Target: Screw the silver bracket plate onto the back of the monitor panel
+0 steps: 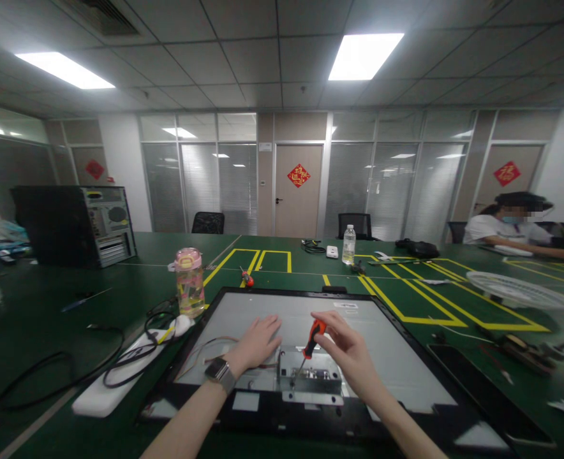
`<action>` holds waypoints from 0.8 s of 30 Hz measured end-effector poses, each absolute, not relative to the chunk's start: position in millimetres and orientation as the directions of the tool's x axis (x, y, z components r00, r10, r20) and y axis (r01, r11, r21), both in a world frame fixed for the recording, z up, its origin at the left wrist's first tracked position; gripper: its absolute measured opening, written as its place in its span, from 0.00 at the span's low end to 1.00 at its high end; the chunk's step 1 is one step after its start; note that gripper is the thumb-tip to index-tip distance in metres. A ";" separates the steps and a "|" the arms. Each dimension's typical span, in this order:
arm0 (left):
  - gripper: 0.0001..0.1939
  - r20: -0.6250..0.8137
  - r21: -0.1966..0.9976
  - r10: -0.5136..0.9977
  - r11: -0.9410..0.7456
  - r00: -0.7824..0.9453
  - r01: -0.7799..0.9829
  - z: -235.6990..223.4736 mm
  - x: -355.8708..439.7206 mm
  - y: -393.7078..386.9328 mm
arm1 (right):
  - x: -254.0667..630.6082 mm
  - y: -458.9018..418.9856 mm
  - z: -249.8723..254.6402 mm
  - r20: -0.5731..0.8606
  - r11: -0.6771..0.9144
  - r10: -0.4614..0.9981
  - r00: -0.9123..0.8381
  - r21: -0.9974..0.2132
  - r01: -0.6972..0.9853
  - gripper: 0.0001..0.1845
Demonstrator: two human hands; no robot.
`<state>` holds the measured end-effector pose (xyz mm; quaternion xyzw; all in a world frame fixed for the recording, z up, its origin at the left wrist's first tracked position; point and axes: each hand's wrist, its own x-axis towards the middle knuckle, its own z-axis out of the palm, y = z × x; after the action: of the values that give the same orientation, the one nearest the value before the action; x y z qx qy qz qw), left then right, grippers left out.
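Observation:
A monitor panel (pixel 397 357) lies face down on the green table in front of me, its grey back up inside a black frame. My left hand (pixel 258 341) rests flat on the panel, fingers spread, a watch on the wrist. My right hand (pixel 346 350) pinches a screwdriver with an orange and black handle (pixel 313 338). Its tip stands on a small metal circuit box (pixel 311 373) at the panel's near middle. Thin wires run from under my left hand toward the box.
A pink-capped bottle (pixel 189 282), black cables (pixel 119 363) and a white foam strip (pixel 114 382) lie left. A computer case (pixel 78 224) stands far left. A second screwdriver (pixel 247 278), a water bottle (pixel 349 245) and a fan grille (pixel 516 288) lie beyond. Another person (pixel 506 228) sits far right.

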<state>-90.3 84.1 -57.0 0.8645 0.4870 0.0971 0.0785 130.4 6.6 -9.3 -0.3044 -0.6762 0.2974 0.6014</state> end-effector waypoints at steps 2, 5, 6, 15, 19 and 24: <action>0.25 0.095 0.227 0.855 -0.516 0.509 0.826 -57.3 -90.3 84.4 | 130.9 6.9 -9.4 0.624 0.629 0.777 -0.085 -0.773 0.077 0.15; 0.26 0.096 0.226 0.855 -0.518 0.510 0.825 -57.2 -90.1 84.7 | 131.7 6.4 -10.3 0.578 0.586 0.808 -0.111 -0.809 0.055 0.20; 0.26 0.098 0.227 0.854 -0.519 0.511 0.824 -57.3 -90.2 84.8 | 131.6 5.9 -10.8 0.562 0.570 0.818 -0.121 -0.821 0.040 0.21; 0.25 0.117 0.241 0.848 -0.529 0.516 0.814 -61.8 -92.3 87.1 | 130.7 5.0 -9.2 0.607 0.610 0.790 -0.081 -0.793 0.008 0.13; 0.25 0.124 0.243 0.851 -0.524 0.510 0.816 -61.8 -92.1 87.0 | 132.7 4.3 -6.0 0.597 0.602 0.797 -0.090 -0.798 0.030 0.15; 0.26 0.107 0.242 0.852 -0.522 0.512 0.818 -60.1 -91.7 87.0 | 133.3 3.0 -7.9 0.520 0.526 0.845 -0.128 -0.850 0.018 0.22</action>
<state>-91.7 87.0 -60.1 0.8658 0.4822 0.1066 0.0806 133.3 3.0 -7.9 -0.3272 -0.6587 0.3605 0.5736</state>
